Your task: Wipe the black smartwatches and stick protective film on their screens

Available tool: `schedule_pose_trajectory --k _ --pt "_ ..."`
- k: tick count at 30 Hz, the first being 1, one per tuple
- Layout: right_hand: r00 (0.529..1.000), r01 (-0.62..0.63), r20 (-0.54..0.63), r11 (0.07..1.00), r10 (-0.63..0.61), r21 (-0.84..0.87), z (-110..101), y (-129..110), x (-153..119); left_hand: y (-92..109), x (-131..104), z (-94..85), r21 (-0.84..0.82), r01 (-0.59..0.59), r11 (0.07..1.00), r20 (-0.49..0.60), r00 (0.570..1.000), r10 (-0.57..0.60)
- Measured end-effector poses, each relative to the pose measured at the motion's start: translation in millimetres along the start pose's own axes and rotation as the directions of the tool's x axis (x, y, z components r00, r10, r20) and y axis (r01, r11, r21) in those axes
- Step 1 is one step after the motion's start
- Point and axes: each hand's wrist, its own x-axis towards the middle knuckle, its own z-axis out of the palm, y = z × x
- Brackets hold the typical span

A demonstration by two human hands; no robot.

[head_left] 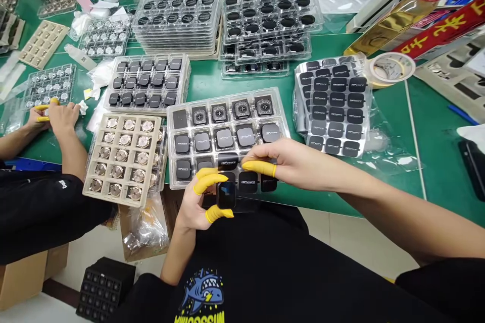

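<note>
My left hand [202, 202], with yellow finger cots on thumb and forefinger, pinches a square smartwatch body [226, 195] with its dark glossy screen facing me. Close beside it, my right hand [271, 161] is closed on the edge of a black HiFuture film label [228, 161], which tilts up from a label strip. Further labels of that strip [248, 181] show below my right fingers. Behind both hands lies a clear plastic tray [227, 96] of watch bodies, some back side up, others covered by HiFuture labels. My fingers hide part of its front row.
Label sheets [337, 111] and a tape roll [392, 68] lie to the right. Stacked trays [176, 35] stand at the back. A beige tray of watches [121, 159] overhangs the front edge at left. A co-worker's hands [56, 113] work beyond it.
</note>
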Motion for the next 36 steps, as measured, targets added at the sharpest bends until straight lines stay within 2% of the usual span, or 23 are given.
schedule_pose_trajectory --k 5,14,20,27,32,36 --pt "1.000 0.023 -0.016 0.999 -0.023 -0.025 -1 -4 5 3 5 0.2 -0.024 -0.035 0.999 0.017 0.999 0.035" --pt "0.998 0.049 -0.022 0.998 -0.050 -0.041 -9 -16 18 3 5 1.7 -0.017 -0.039 0.999 0.110 0.993 0.041" --pt "0.987 0.149 -0.062 0.988 -0.151 -0.033 -8 -13 24 1 4 2.5 0.001 -0.049 0.999 0.084 0.995 0.049" --pt "0.924 0.302 -0.204 0.944 -0.323 -0.130 -4 -8 26 -5 4 8.9 -0.022 -0.041 0.999 0.012 0.999 0.041" --pt "0.893 0.290 -0.326 0.950 -0.312 -0.115 -3 -8 25 -5 4 8.7 -0.032 -0.058 0.998 0.001 0.998 0.058" --pt "0.887 0.265 -0.369 0.960 -0.279 -0.089 -8 -12 25 -1 5 6.9 -0.027 -0.057 0.998 0.019 0.998 0.057"
